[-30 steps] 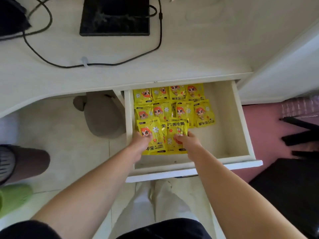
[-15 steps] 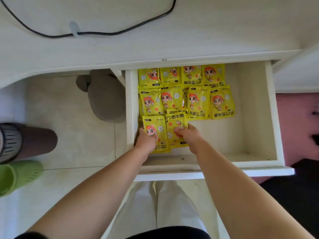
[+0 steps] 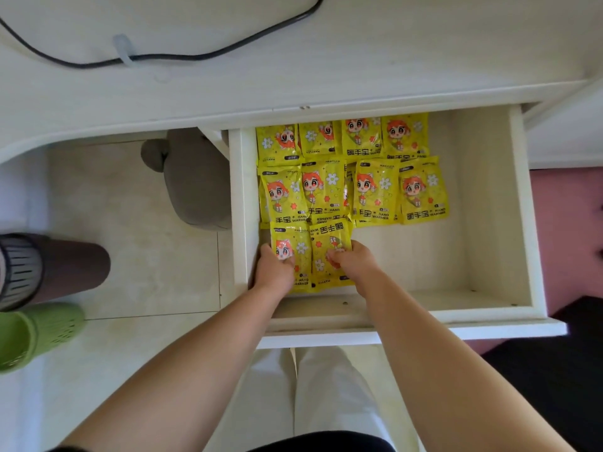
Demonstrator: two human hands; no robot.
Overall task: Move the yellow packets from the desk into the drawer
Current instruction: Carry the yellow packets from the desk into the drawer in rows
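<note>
Reaching into the open drawer (image 3: 525, 223) with both hands — left hand (image 3: 274, 272) grips the front-left hand warmer packet (image 3: 295, 238), right hand (image 3: 354, 265) pinches the upside-down packet (image 3: 329, 236) touching it. More yellow packets (image 3: 375, 190) sit in two rows just behind, toward the drawer's left side.

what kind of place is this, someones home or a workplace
Most likely a room at home, perhaps a bedroom or study: a white desk with a cable across it, its open drawer lined with yellow packets, and a green slipper on the tiled floor.
</note>
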